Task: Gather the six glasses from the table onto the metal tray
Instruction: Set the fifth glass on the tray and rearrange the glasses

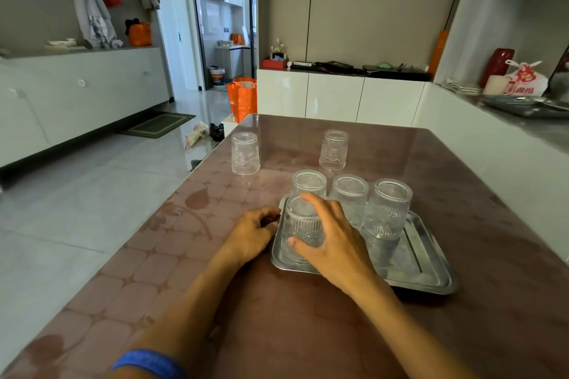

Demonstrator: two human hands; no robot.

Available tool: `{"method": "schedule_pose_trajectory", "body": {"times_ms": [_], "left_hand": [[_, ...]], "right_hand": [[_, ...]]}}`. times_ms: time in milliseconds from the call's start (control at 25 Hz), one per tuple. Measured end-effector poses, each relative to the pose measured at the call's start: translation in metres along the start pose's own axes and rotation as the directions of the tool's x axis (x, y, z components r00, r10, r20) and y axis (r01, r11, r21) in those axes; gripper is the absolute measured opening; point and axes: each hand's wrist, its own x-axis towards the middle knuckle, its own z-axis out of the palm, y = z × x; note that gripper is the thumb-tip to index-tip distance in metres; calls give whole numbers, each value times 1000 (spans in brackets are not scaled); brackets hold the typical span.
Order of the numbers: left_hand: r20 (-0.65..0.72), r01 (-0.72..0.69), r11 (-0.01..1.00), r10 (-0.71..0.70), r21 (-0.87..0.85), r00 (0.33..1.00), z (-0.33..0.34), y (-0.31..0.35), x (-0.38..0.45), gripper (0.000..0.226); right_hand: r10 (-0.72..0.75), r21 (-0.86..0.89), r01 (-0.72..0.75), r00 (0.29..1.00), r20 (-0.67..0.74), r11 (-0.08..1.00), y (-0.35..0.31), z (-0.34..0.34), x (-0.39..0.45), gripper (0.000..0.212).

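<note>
Four of six glasses on the tray [431,268] so far, all upside down: three in a row along its far edge, namely the far-left glass [308,182], the middle glass [350,194] and the far-right glass [387,208], plus a near glass [300,229] at the near-left corner, just in front of the far-left one. Right hand [331,243] wrapped around that near glass, thumb on its near side, fingers over the top and far side; apparently just setting it down, though whether its rim rests fully on the metal cannot be told. Left hand [254,232] curled loosely, holding nothing, knuckles touching the tray's left rim, probably steadying it. Two left to collect, both upside down on the table [277,317] beyond the tray: a left glass [245,153] well past the far-left corner, and a right glass [333,149] straight beyond the far edge. About two thirds done, by this count. No brand or label on glasses or tray. Only writing in view: red print on a white bag [525,80] far off to the right of the tray, too small to read.
</note>
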Motion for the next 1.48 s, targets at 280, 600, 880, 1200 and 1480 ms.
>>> {"method": "schedule_pose_trajectory", "body": {"times_ms": [280, 600, 880, 1200, 1480], "left_hand": [[-465, 94, 994, -111, -58, 878, -59, 22, 73, 65], [-472, 254, 967, -231, -16, 851, -52, 3, 183, 94], [-529, 183, 982, -185, -57, 828, -47, -6, 197, 77], [-423, -157, 985, 171, 69, 890, -52, 57, 106, 77], [-138, -390, 918, 396, 71, 908, -21, 135, -22, 78]], "right_hand": [[-91, 75, 120, 948, -306, 990, 10, 7, -21, 98], [-118, -5, 121, 958, -261, 993, 13, 15, -12, 105], [-79, -8, 79, 969, -236, 997, 15, 15, -13, 103], [-28, 188, 76, 969, -245, 979, 17, 9, -17, 83], [113, 636, 157, 925, -362, 756, -8, -42, -11, 70]]}}
